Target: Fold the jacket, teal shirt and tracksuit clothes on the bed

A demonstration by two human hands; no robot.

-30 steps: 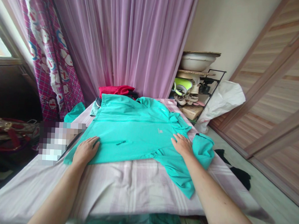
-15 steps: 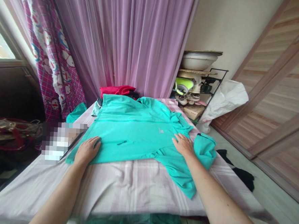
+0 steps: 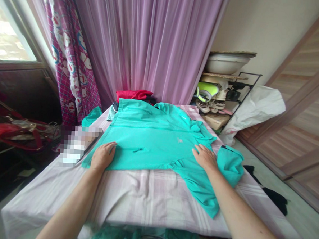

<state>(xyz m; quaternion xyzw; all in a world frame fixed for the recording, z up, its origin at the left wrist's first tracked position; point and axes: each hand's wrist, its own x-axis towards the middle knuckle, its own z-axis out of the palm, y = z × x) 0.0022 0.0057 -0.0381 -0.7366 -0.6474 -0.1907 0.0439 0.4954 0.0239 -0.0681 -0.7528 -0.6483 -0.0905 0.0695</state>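
Observation:
A turquoise zip jacket point(image 3: 152, 140) lies spread sideways over the table, hem to the left and collar to the right. Its near sleeve point(image 3: 203, 194) hangs toward me, and a bunched turquoise part point(image 3: 229, 163) lies beyond my right forearm. My left hand point(image 3: 103, 155) rests on the jacket near its hem, fingers stretched out, left of a pocket zip point(image 3: 138, 150). Flat on the fabric by the shoulder is my right hand point(image 3: 204, 156), its fingers apart. Neither hand grips anything.
A plaid cloth point(image 3: 133, 201) covers the table. Red folded clothing point(image 3: 135, 94) sits at the far edge before a purple curtain point(image 3: 142, 42). A rack at the right holds a white basin point(image 3: 227, 63) and shoes; a white bag point(image 3: 263, 107) stands beside it. A blurred patch lies left.
The view has shifted left, so everything appears a little farther right. Both hands stay at about the same places on the jacket, which lies as before.

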